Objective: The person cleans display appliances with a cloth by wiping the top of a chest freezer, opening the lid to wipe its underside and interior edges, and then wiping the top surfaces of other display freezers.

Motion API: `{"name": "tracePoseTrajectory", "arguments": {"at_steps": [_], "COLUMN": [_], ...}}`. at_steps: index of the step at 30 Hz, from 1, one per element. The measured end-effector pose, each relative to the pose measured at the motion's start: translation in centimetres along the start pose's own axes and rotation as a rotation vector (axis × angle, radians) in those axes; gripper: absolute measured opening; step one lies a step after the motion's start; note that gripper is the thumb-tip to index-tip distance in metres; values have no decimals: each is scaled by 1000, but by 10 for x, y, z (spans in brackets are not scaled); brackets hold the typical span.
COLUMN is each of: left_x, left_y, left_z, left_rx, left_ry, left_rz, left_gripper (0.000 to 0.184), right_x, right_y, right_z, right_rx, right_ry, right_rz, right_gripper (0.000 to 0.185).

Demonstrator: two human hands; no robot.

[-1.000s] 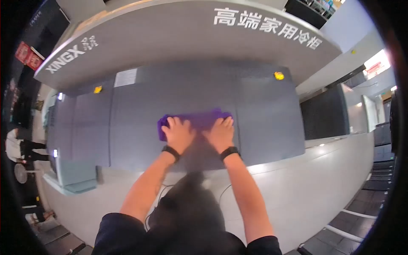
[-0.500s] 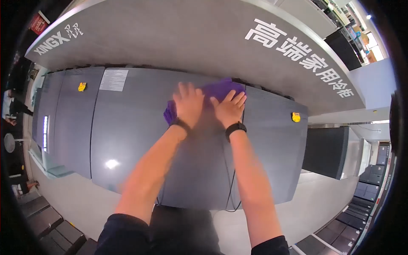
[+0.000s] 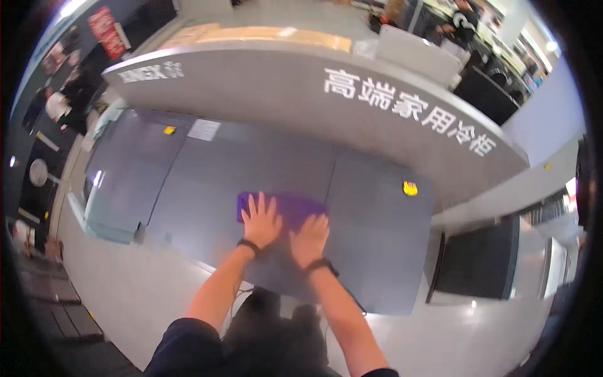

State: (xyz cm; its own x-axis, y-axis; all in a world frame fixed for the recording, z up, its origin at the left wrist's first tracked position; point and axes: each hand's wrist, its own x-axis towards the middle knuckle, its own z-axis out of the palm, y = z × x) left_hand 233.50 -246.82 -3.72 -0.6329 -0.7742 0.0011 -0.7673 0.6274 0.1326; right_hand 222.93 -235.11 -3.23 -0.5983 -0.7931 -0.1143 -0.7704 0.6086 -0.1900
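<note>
A purple cloth point(image 3: 290, 205) lies spread on the flat grey top point(image 3: 217, 182) of a long freezer-like cabinet. My left hand point(image 3: 262, 221) presses on the cloth's left part, palm down with fingers spread. On its right part rests my right hand point(image 3: 310, 237), also flat, fingers stretched out. Both palms hide some of the cloth. Dark bands circle both wrists.
Behind the top rises a grey sign board point(image 3: 264, 85) with white lettering. Yellow stickers point(image 3: 410, 188) and a white label sheet point(image 3: 204, 129) are on the top. A dark cabinet point(image 3: 478, 261) stands at right. People are in the background.
Both hands and the cloth have come back from the far edge toward my body. The cloth looks flatter now, and my view has shifted, showing more beyond the board.
</note>
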Motion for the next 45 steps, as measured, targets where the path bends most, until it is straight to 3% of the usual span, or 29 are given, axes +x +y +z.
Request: {"name": "tracePoseTrajectory", "arguments": {"at_steps": [2,4,7,10,13,20,28,33,39,45], "left_x": [-47,-88,-127,-134,-125,-90,62,130,138,132], "left_y": [8,28,43,48,43,4,-41,-128,-233,-209], "left_z": [3,-23,-4,14,17,7,7,-7,-13,-9], "left_rx": [42,41,392,410,265,-50,-111,-113,-190,-217], "left_ry": [27,-96,-156,-139,-127,-120,-49,-43,112,151], "left_rz": [-4,-38,85,124,113,146,-39,-231,-355,-464], "left_gripper": [62,62,64,66,67,72,71,69,71,75], "right_x": [-41,-78,-107,-114,-101,-13,151,245,299,286], "right_y": [9,17,41,50,35,5,-58,-159,-266,-248], "right_z": [12,12,20,7,11,16,-6,23,21,26], "right_rx": [38,-51,-2,203,187,94,78,29,-62,-26], "right_ry": [-43,-119,-208,-176,-151,-174,-228,-154,-219,-182], "right_rz": [-71,-139,-218,-183,-127,-13,92,-86,-291,-374], "right_gripper": [82,81,83,84,85,99,103,102,103,99]}}
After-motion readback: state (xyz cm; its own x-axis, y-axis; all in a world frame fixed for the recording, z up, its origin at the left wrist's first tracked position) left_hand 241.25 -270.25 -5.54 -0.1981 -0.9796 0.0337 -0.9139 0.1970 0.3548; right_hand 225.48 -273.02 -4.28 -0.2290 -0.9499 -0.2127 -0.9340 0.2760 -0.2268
